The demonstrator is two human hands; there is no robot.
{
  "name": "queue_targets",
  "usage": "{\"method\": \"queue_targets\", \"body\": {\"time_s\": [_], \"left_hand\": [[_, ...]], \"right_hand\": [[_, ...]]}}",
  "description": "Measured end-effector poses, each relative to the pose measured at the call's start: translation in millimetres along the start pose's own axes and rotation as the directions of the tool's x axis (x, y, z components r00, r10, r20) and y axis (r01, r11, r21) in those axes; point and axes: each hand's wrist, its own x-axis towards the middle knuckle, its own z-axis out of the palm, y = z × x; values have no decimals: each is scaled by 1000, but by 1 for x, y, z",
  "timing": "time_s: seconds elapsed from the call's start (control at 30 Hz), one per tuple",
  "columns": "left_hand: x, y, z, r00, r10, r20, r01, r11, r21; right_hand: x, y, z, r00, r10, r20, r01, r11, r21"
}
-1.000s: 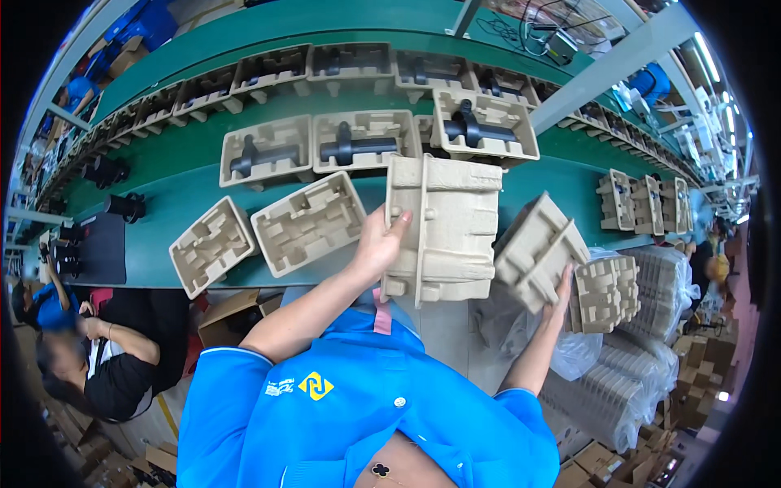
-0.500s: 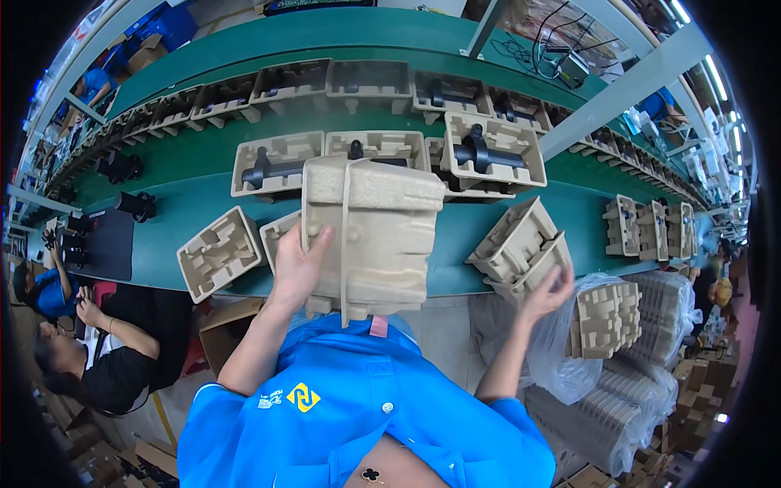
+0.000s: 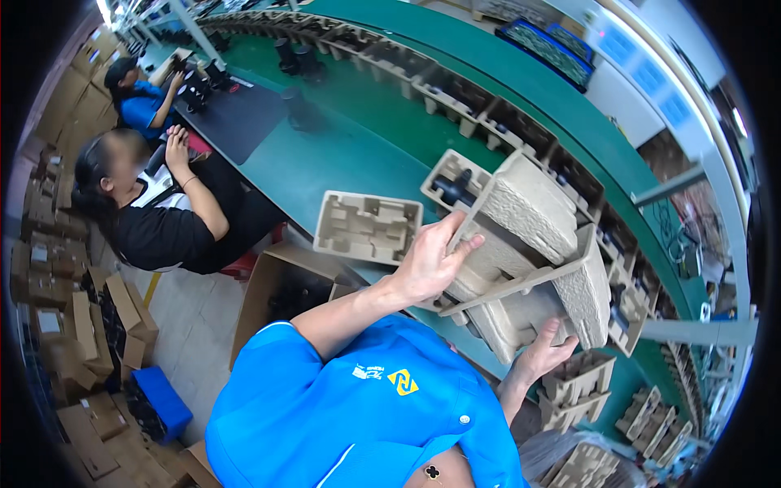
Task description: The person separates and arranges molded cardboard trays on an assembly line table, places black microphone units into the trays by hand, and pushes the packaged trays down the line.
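Note:
Two beige moulded-pulp trays, an upper one (image 3: 533, 211) and a lower one (image 3: 587, 305), are held tilted above the bench, one against the other. My left hand (image 3: 429, 259) grips the rim at their left side, thumb over the edge. At the lower tray's near end, my right hand (image 3: 541, 355) holds it from below, fingers partly hidden. A similar tray with nothing in it (image 3: 354, 250) lies on the green bench (image 3: 342, 154) left of my left hand. Just behind the held trays sits another containing a black cylindrical part (image 3: 455, 188).
An open carton (image 3: 264, 285) stands below the bench edge. Filled trays (image 3: 394, 65) line the far side. Stacked trays (image 3: 578, 381) stand near my right hand, with a metal post (image 3: 700, 330) beyond. A seated person in black (image 3: 130, 232) is at left, among several cartons.
My view has swung left. The pulp trays at my left hand have turned and tilted to the right. My right hand has left the tray stack and now holds the lower tray.

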Motion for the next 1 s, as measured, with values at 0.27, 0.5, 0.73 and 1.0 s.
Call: {"method": "queue_targets", "body": {"time_s": [0.27,0.5,0.73,1.0], "left_hand": [[95,-57,-120,894,350,-281,-209,879,428],[165,-232,-207,877,454,157,-402,516,756],[167,-238,-222,875,286,390,-484,541,688],[73,-134,-216,995,100,-23,-100,995,2]], "right_hand": [[39,-52,62,935,128,-331,-103,990,92],[19,-25,89,912,409,-36,-329,782,530],[8,-18,158,882,409,233,-448,580,680],[-11,-10,276,877,223,426,-430,760,487]]}}
